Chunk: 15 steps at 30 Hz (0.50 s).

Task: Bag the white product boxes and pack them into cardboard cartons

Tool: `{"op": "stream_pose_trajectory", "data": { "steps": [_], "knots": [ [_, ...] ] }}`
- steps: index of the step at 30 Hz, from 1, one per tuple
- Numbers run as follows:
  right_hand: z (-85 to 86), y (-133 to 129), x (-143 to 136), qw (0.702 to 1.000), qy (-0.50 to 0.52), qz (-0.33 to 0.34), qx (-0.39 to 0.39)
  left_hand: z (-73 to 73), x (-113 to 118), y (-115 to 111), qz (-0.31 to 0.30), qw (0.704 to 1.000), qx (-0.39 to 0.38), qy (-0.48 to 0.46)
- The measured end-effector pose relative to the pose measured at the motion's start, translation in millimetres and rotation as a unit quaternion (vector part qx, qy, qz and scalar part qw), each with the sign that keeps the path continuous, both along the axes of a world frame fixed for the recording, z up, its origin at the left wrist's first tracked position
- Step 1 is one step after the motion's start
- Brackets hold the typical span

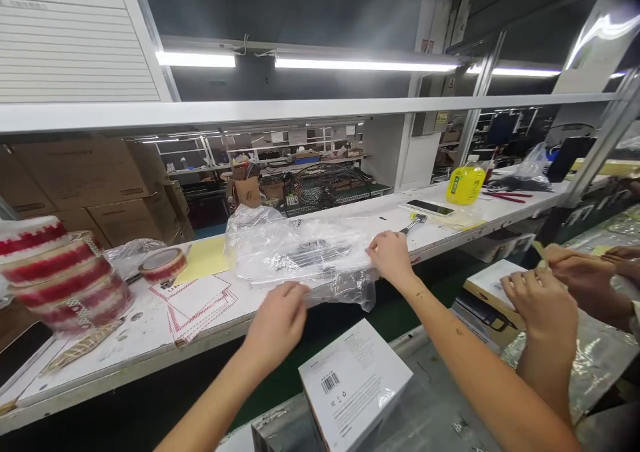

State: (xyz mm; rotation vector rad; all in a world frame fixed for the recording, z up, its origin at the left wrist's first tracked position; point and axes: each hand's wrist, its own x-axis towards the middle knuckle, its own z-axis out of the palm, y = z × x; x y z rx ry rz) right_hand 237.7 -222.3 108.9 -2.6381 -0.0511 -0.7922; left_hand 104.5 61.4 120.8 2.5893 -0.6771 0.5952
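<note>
**Both hands on the bagged part**

I've got my left hand (277,322) pinching the near edge of the clear plastic bag (300,255) and my right hand (391,257) pressed on its right end, fingers curled over the film. The bag lies on the white desk (150,332), a dark metal piece inside. I judge this the pick-up step; next needs a firm 2-handed lift toward the white box (355,382).

Tape rolls (55,272) far left, yellow bottle (465,184) + phone (430,207) right, white box (355,382) near front.
</note>
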Motion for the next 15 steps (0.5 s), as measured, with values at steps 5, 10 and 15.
{"op": "stream_pose_trajectory", "data": {
  "steps": [5, 10, 15],
  "knots": [
    [56.3, -2, 13, 0.993, -0.069, 0.009, 0.095, -19.3, 48, -75, -0.008, 0.981, 0.153, -0.123],
    [119.0, -2, 20, 0.989, -0.133, 0.029, -0.053, -27.4, 83, -75, 0.094, 0.962, 0.164, -0.198],
    [164.9, -4, 25, 0.991, -0.107, 0.065, -0.043, -24.2, 90, -74, 0.068, 0.951, 0.180, -0.243]
  ]
}}
